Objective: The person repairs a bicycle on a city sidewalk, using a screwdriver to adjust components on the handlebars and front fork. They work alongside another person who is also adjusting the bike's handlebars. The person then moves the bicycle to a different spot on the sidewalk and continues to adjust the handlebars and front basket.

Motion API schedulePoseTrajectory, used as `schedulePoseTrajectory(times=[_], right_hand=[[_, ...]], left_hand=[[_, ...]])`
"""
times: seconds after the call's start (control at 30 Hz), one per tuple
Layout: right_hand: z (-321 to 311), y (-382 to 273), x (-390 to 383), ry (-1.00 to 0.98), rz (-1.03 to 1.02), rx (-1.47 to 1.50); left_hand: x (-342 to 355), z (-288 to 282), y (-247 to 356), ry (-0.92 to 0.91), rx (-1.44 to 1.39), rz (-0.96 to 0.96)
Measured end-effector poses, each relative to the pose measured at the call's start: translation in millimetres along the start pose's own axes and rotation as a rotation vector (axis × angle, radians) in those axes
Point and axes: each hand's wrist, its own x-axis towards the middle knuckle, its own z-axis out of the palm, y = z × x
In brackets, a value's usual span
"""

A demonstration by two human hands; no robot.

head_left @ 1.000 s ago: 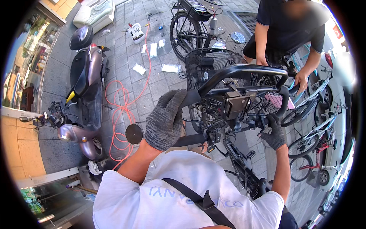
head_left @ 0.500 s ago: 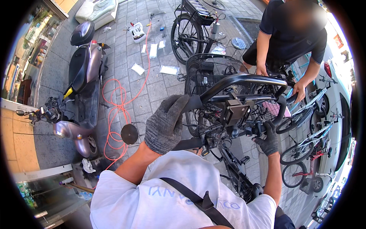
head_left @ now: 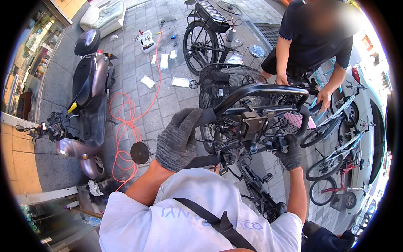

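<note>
My gloved left hand (head_left: 177, 140) is closed round the left grip (head_left: 205, 116) of a black bicycle handlebar (head_left: 262, 90). My gloved right hand (head_left: 289, 153) grips a fitting (head_left: 277, 144) on the right side, lower down. A boxy bracket (head_left: 253, 125) sits at the middle of the bars, among levers and cables, above a black frame (head_left: 256, 185). Beyond the bars is a black mesh basket (head_left: 218, 75). At right, a co-worker in a dark shirt (head_left: 315, 50) leans over, with one hand (head_left: 323, 100) at a black bar.
A scooter (head_left: 86, 84) stands left, near coiled orange hose (head_left: 126, 113). Plastic packets (head_left: 164, 61), a white tool container (head_left: 146, 41), another bike's wheel (head_left: 189, 46) and a pale sofa (head_left: 98, 14) lie beyond. Parked bicycles (head_left: 331, 164) and a white car (head_left: 371, 138) fill the right.
The handlebar and both my hands have moved slightly left and down in the picture, still holding on. The co-worker's hands have shifted a little left too, along with the view.
</note>
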Motion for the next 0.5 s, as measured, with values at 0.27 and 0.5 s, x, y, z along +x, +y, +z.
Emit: schedulePoseTrajectory(times=[0.27, 0.5], right_hand=[[-4, 5, -4, -0.026, -0.008, 0.018], [-9, 7, -6, -0.042, -0.019, -0.053]], left_hand=[[-3, 5, -1, 0.036, 0.022, 0.013], [-3, 9, 1, 0.051, 0.042, 0.032]])
